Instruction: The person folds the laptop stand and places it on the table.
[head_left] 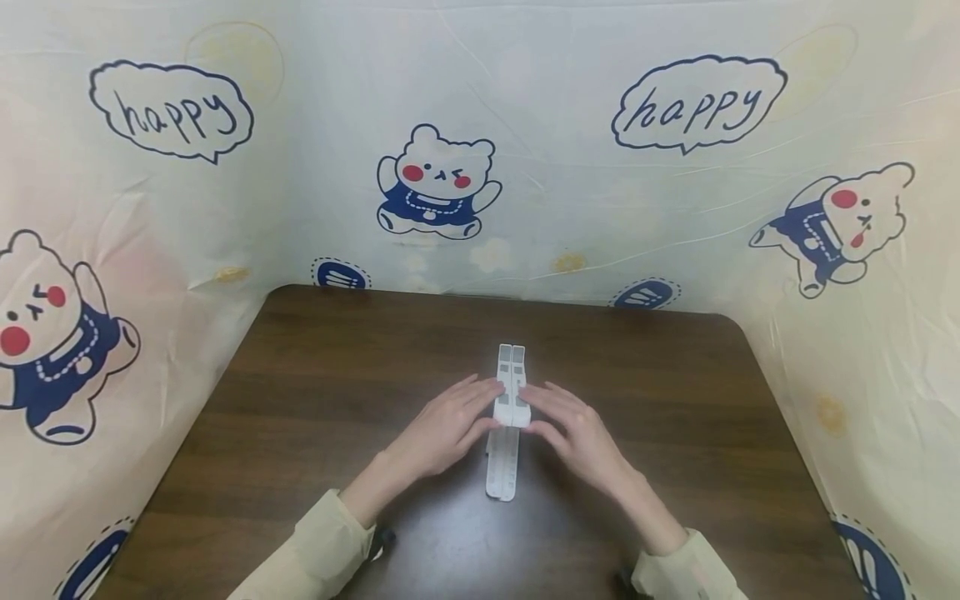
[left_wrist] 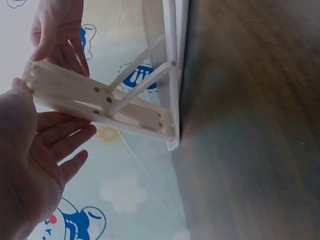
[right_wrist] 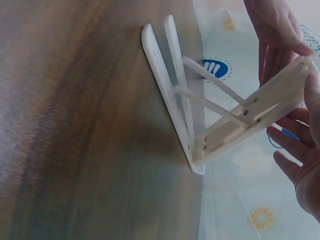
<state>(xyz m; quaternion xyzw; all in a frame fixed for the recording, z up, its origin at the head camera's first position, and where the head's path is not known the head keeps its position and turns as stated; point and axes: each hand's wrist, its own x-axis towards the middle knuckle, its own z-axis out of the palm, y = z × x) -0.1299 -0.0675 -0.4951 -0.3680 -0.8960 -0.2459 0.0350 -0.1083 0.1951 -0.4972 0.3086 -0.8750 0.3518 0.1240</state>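
Observation:
A white folding laptop stand (head_left: 502,467) stands on the table between the hands, its narrow base lying along the wood and its upper arms raised at a slant. In the left wrist view, thin struts join the raised arms (left_wrist: 70,90) to the base rails. My left hand (head_left: 446,425) holds the left side of the raised part, thumb at the near end and fingers along the side. On the opposite side, my right hand (head_left: 577,425) holds it the same way. From the right wrist view, the stand's two base rails (right_wrist: 162,75) lie slightly apart.
The dark brown wooden table (head_left: 337,350) has rounded far corners. A pale printed cloth (head_left: 555,192) with bears and "happy" speech bubbles surrounds it at the back and both sides. Light sleeves (head_left: 322,533) cover the forearms.

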